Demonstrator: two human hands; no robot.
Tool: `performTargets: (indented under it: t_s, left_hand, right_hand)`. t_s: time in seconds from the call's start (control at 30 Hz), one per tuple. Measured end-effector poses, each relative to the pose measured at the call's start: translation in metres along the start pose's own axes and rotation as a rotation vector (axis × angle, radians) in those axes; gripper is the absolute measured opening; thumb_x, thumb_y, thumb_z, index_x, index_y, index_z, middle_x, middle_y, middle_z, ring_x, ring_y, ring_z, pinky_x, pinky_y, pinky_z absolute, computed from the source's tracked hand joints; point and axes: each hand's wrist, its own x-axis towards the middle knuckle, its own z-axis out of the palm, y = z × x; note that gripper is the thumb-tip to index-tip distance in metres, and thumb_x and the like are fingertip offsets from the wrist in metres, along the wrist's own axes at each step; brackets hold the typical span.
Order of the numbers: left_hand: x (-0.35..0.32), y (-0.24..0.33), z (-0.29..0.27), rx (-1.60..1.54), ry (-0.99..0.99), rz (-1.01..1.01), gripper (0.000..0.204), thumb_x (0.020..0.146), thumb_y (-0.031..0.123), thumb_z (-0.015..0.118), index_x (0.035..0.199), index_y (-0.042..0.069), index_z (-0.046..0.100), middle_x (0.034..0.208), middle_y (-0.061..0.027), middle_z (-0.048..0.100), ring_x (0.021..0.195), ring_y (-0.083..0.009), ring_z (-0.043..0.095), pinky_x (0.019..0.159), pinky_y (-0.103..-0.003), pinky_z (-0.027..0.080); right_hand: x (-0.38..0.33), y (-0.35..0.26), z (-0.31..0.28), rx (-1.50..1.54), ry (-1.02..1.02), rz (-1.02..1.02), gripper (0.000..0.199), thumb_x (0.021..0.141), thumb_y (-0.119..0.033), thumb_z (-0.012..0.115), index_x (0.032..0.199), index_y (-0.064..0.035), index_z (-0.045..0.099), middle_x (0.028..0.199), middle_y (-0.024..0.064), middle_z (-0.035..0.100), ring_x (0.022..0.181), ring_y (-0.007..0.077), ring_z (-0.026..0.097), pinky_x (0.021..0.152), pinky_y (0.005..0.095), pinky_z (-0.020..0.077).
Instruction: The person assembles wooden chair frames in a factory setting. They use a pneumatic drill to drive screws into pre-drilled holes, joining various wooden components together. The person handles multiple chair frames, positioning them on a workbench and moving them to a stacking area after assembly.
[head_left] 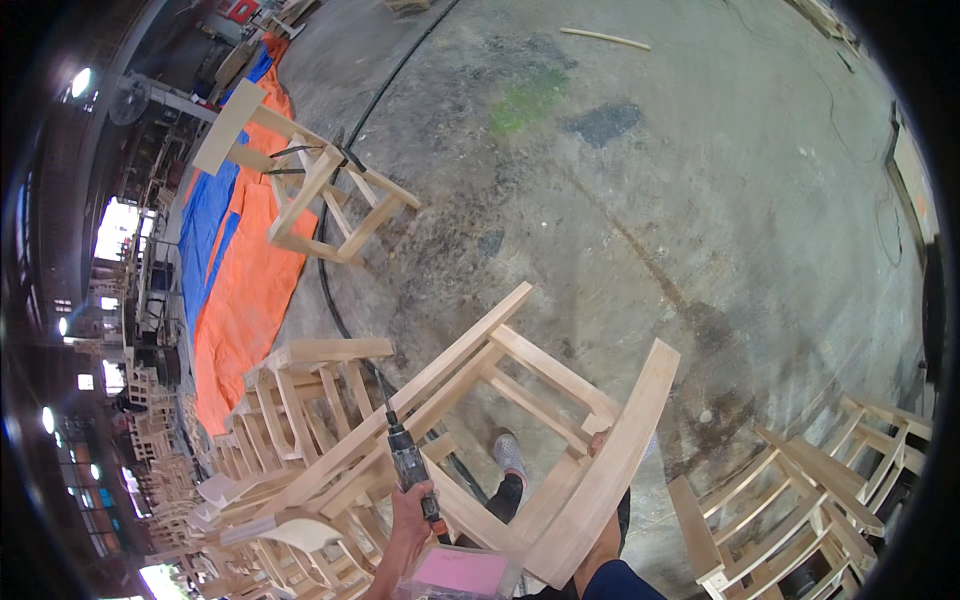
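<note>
My left hand [410, 512] is wrapped round a dark, straight power screwdriver [408, 455] with a long thin bit and an orange end. The bit points up and away, beside a long rail of a pale wooden chair frame [545, 368]. That frame is tilted in front of my body, its wide curved board [620, 465] slanting toward me on the right. Behind this board, my right hand [598, 442] is mostly hidden; its fingers curl onto the wood near a joint.
Pale chair frames stand in rows at left [300, 400] and right [790, 500]. Another frame [330, 195] stands ahead beside an orange and blue tarp [250, 260]. A black hose [325, 285] crosses the concrete floor. A pink-topped clear case [462, 572] is close below me.
</note>
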Motion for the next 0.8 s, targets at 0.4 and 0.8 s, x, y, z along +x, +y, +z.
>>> performTargets:
  t_s: [0.4, 0.8]
  left_hand:
    - [0.037, -0.025, 0.065, 0.211, 0.022, 0.059, 0.021, 0.073, 0.008, 0.069, 0.091, 0.005, 0.057, 0.073, -0.001, 0.056, 0.058, -0.0124, 0.054, 0.052, -0.029, 0.045]
    - [0.105, 0.028, 0.141, 0.402, 0.022, 0.024, 0.021, 0.078, 0.01, 0.068, 0.096, 0.006, 0.06, 0.074, -0.0002, 0.056, 0.058, -0.011, 0.053, 0.052, -0.029, 0.045]
  right_hand:
    - [0.118, 0.009, 0.01, 0.154, -0.01, 0.06, 0.037, 0.099, -0.033, 0.049, 0.12, -0.0034, 0.057, 0.097, 0.0132, 0.065, 0.088, 0.0266, 0.066, 0.075, 0.0419, 0.0569]
    - [0.122, -0.008, 0.047, 0.151, -0.145, 0.06, 0.038, 0.099, -0.034, 0.05, 0.12, -0.0034, 0.057, 0.098, 0.0135, 0.065, 0.089, 0.0268, 0.066, 0.075, 0.0426, 0.0569]
